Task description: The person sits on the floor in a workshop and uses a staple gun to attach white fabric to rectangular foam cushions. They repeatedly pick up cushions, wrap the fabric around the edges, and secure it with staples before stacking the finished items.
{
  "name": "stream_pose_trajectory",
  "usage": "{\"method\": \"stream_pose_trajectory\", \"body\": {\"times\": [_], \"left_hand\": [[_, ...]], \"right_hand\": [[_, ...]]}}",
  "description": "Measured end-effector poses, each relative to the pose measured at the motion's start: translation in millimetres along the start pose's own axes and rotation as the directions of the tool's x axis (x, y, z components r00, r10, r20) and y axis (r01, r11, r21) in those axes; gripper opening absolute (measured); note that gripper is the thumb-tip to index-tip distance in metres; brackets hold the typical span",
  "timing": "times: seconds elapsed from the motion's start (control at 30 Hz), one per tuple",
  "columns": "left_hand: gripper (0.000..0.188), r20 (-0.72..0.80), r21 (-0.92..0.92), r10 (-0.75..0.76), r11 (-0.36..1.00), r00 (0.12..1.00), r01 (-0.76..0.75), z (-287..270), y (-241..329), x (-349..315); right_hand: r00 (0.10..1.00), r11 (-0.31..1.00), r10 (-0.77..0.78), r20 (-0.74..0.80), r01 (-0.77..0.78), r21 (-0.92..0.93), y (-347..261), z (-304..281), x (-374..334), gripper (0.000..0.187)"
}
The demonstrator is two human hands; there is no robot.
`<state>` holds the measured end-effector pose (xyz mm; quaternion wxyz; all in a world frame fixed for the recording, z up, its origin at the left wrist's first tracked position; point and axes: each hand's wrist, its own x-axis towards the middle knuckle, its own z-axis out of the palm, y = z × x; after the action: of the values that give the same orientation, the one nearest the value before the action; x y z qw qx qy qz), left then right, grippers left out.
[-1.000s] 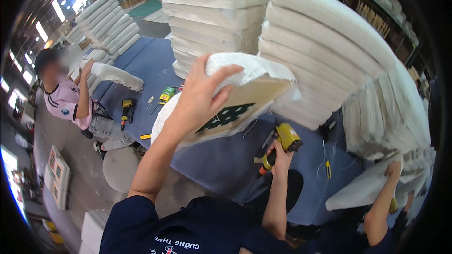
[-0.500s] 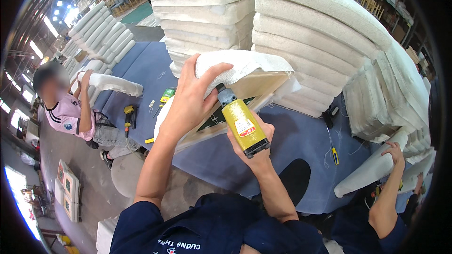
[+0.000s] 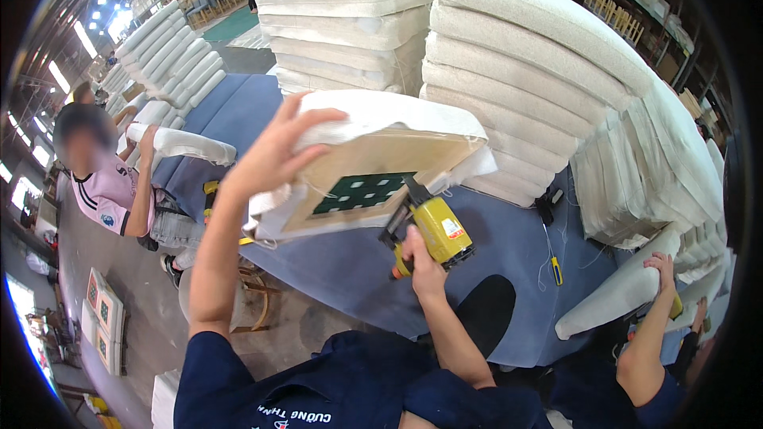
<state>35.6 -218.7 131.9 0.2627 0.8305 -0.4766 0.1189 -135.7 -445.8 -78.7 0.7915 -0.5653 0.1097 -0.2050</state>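
A seat cushion [image 3: 405, 115] in white fabric stands tilted on the blue table, its wooden underside facing me. Dark green webbing [image 3: 362, 193] shows in the opening of its frame. My left hand [image 3: 278, 147] steadies the cushion by its upper left edge, fingers stretched over the white fabric. Below the cushion's lower right side, my right hand [image 3: 427, 270] grips a yellow staple gun [image 3: 442, 229] by its handle. The gun's nose points up toward the wooden frame; I cannot tell whether it touches.
Tall stacks of white cushions [image 3: 524, 63] rise behind. A yellow-handled screwdriver [image 3: 556, 270] lies on the blue table [image 3: 350, 270] at right. A co-worker in pink [image 3: 111, 191] holds a cushion at left; another co-worker's arm [image 3: 656, 326] reaches in at right.
The staple gun has moved down and right, away from the cushion's top edge, and turned sideways. My left hand has shifted left, and the cushion's underside shows more.
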Motion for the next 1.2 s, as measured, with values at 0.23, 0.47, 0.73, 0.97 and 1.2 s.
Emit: {"method": "stream_pose_trajectory", "body": {"times": [0.23, 0.47, 0.73, 0.97, 1.2], "left_hand": [[0.137, 0.109, 0.691, -0.370, 0.695, 0.923, 0.197, 11, -20, -29], [0.114, 0.105, 0.404, -0.155, 0.909, 0.982, 0.100, 96, -1, -43], [0.092, -0.051, 0.329, 0.111, 0.940, 0.993, -0.088, 47, 10, -37], [0.102, -0.146, -0.076, -0.058, 0.996, 0.988, 0.047, 13, 43, -15], [0.104, -0.092, -0.096, -0.145, 0.986, 0.985, 0.136, 48, 39, -20]], "right_hand": [[0.851, 0.920, 0.101, -0.516, -0.277, -0.278, 218, -149, 35, 0.093], [0.966, 0.654, 0.093, -0.242, -0.242, -0.716, 219, -182, 24, 0.097], [0.789, 0.584, -0.350, 0.505, 0.605, -0.542, -28, -9, 62, 0.114], [0.590, 0.383, -0.568, 0.574, 0.807, -0.450, -120, 14, 105, 0.093], [0.629, 0.477, -0.503, 0.592, 0.774, -0.417, -147, -6, 106, 0.111]]}}
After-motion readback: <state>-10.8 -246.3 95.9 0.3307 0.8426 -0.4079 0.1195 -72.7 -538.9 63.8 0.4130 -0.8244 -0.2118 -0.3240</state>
